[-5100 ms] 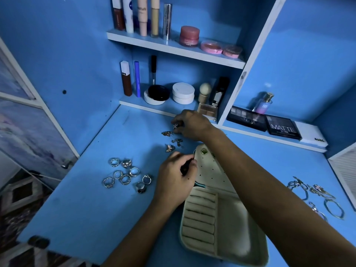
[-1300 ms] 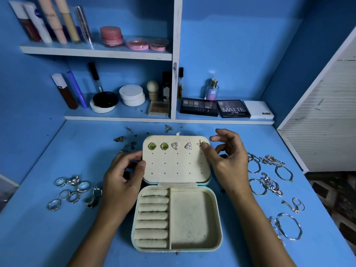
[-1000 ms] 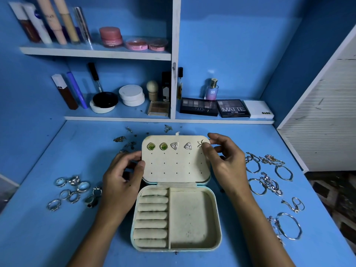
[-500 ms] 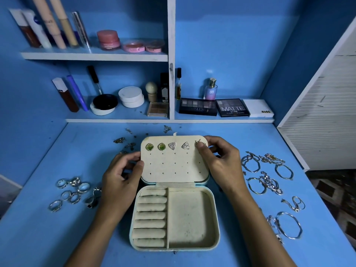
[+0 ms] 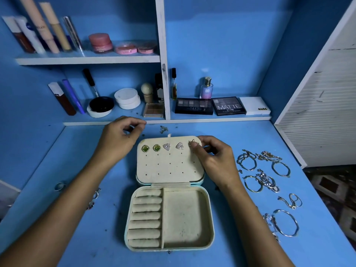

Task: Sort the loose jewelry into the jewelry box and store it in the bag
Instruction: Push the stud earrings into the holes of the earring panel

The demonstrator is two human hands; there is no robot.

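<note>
A: Item, box (image 5: pixel 169 193): open at centre of tabletop (image 5: pixel 77 218), lid laid flat on the far side of the tray. Long axis running away from the viewer, hinge crosswise between lid and tray. Ring rolls down the tray's left half, open compartment on its right.

B: Contents on lid?

A: Top row of holes: two green studs (image 5: pixel 151 148), two triangular studs (image 5: pixel 173 146), one small butterfly-like earring (image 5: pixel 192 142) at the right corner. Lower two rows unfilled.

B: Hands?

A: Right hand (image 5: pixel 213 158) at the lid's top right corner, fingertips pinched on the earring, rest of the fingers curled behind the lid edge. Left hand (image 5: pixel 119 139) just beyond the lid's top left corner, fingers curled, thumb and forefinger together; pinching anything or not, cannot tell.

B: Step in hand?

A: Seating the fifth earring, by the look. Advised: post square to its hole, lid steadied from behind, pressed straight in, no twisting. Backing, if any, fitted behind the lid.

B: Remainder?

A: Loose earrings (image 5: pixel 163 129) just past the lid's far edge. Bracelets and chains (image 5: pixel 265 170) right of box. Rings (image 5: pixel 59 185) left of box, mostly hidden by the forearm. Bag not in view.
</note>
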